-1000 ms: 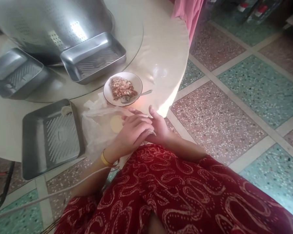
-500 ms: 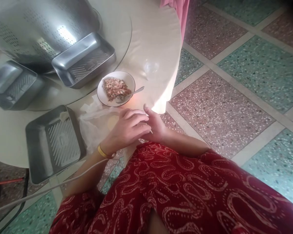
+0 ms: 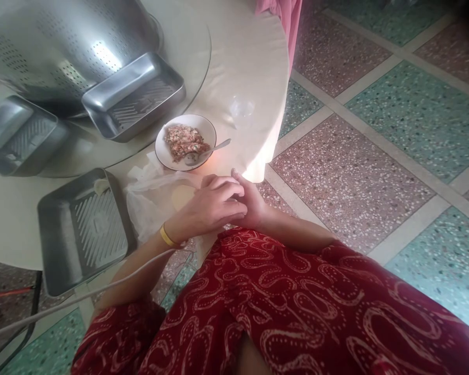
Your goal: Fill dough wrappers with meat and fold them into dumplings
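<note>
My left hand (image 3: 209,205), with a yellow band at the wrist, lies folded over my right hand (image 3: 254,200) at the table's near edge. Their fingers are pressed together around a pale piece of dough that is hidden now. Just left of my hands, a stack of round dough wrappers (image 3: 181,196) rests on a clear plastic bag (image 3: 143,205). Beyond them stands a white bowl (image 3: 161,152) of minced filling (image 3: 185,141) with a spoon (image 3: 216,148) in it.
A steel tray (image 3: 47,245) at the near left holds one folded dumpling (image 3: 100,185) in its far corner. Two more trays (image 3: 101,101) (image 3: 3,125) and a large colander (image 3: 50,47) sit on the round table (image 3: 238,57). A clear cup (image 3: 242,112) stands near the edge. A cable (image 3: 62,308) crosses my lap.
The view shifted slightly, down and to the right. My hands stayed pressed together and my left fingers curled tighter, covering the pale dough edge that showed a second ago.
</note>
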`<state>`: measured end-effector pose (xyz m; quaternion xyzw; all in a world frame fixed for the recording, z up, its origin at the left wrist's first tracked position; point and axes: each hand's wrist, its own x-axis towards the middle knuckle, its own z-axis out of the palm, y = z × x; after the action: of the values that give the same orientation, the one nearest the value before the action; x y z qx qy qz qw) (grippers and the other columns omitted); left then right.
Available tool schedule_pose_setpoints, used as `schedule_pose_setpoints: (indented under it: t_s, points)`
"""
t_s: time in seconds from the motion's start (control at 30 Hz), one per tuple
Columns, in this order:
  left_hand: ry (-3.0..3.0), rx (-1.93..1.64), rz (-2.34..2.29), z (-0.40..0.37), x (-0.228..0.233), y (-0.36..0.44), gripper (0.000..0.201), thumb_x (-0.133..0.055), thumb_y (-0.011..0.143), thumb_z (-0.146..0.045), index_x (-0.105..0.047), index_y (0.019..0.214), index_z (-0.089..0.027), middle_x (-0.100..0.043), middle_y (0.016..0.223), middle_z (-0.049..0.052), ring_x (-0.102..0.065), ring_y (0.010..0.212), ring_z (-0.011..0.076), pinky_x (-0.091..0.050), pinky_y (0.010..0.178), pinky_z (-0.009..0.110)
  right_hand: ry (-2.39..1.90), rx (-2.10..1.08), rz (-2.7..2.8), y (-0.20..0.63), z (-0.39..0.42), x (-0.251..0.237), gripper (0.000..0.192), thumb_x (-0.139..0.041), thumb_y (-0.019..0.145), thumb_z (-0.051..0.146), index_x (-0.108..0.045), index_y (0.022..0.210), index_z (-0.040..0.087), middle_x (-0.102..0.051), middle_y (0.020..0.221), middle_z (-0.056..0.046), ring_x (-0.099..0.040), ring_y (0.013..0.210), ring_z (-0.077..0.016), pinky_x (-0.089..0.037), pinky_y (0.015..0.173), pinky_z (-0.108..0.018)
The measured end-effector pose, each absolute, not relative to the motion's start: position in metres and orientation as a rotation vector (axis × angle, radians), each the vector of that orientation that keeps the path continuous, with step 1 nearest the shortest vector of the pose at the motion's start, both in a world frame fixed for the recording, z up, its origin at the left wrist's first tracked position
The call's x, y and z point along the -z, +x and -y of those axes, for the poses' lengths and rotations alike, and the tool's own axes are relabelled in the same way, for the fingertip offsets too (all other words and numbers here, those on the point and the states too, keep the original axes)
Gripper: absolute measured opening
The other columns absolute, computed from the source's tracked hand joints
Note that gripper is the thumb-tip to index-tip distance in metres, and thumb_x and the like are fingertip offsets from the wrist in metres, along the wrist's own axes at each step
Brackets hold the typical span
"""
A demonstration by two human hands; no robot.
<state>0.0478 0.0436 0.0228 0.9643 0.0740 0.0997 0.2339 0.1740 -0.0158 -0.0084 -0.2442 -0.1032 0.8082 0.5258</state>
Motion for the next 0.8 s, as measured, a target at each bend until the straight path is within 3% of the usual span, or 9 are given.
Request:
schedule_pose_setpoints:
  t_s: [0.1, 0.3, 0.57, 0.67, 0.8]
  points:
    - [2.650, -0.363, -0.197, -0.048, -0.020, 0.045, 0.019, -0.057, 0.092, -0.044, -0.068, 0.105, -0.035, -0.065, 0.108, 0.001, -0.058, 0.102, 0.0243, -0.046, 0.092, 0.043, -0.431, -2.065, 0.035, 0.178, 0.016, 0.009, 0.069, -0.014, 0.094, 0.072, -0.061, 0.094, 0.021, -0.061, 0.068, -0.001, -0.061, 0.065, -0.0148, -0.053, 0.060, -0.027]
    - [2.645, -0.525, -0.220, -0.049, -0.016, 0.043, 0.014, -0.058, 0.092, -0.041, -0.069, 0.097, -0.033, -0.065, 0.100, -0.001, -0.059, 0.098, 0.0227, -0.047, 0.089, 0.040, -0.397, -2.108, -0.033, 0.180, 0.016, 0.015, 0.069, -0.019, 0.093, 0.074, -0.060, 0.088, 0.019, -0.055, 0.057, 0.002, -0.052, 0.050, -0.0110, -0.045, 0.049, -0.022]
    - [2.621, -0.538, -0.284, -0.041, -0.019, 0.052, 0.018, -0.055, 0.092, -0.038, -0.068, 0.084, -0.029, -0.065, 0.097, 0.002, -0.059, 0.094, 0.0230, -0.047, 0.087, 0.042, -0.431, -2.023, 0.102, 0.175, 0.016, 0.010, 0.068, -0.028, 0.088, 0.079, -0.063, 0.097, 0.021, -0.062, 0.074, -0.003, -0.063, 0.081, -0.0185, -0.053, 0.072, -0.031]
    - [2.611, -0.584, -0.299, -0.039, -0.019, 0.054, 0.017, -0.056, 0.091, -0.034, -0.067, 0.081, -0.027, -0.065, 0.094, 0.002, -0.059, 0.090, 0.0223, -0.048, 0.083, 0.041, -0.418, -2.019, 0.117, 0.176, 0.015, 0.010, 0.068, -0.028, 0.088, 0.079, -0.064, 0.098, 0.022, -0.063, 0.076, -0.004, -0.064, 0.083, -0.0195, -0.054, 0.076, -0.034]
    - [2.630, -0.659, -0.217, -0.039, -0.019, 0.051, 0.015, -0.058, 0.092, -0.034, -0.068, 0.097, -0.024, -0.066, 0.098, 0.003, -0.060, 0.094, 0.0221, -0.047, 0.087, 0.041, -0.418, -2.043, 0.077, 0.178, 0.015, 0.012, 0.067, -0.027, 0.089, 0.077, -0.064, 0.098, 0.022, -0.061, 0.069, -0.002, -0.063, 0.076, -0.0182, -0.054, 0.072, -0.032]
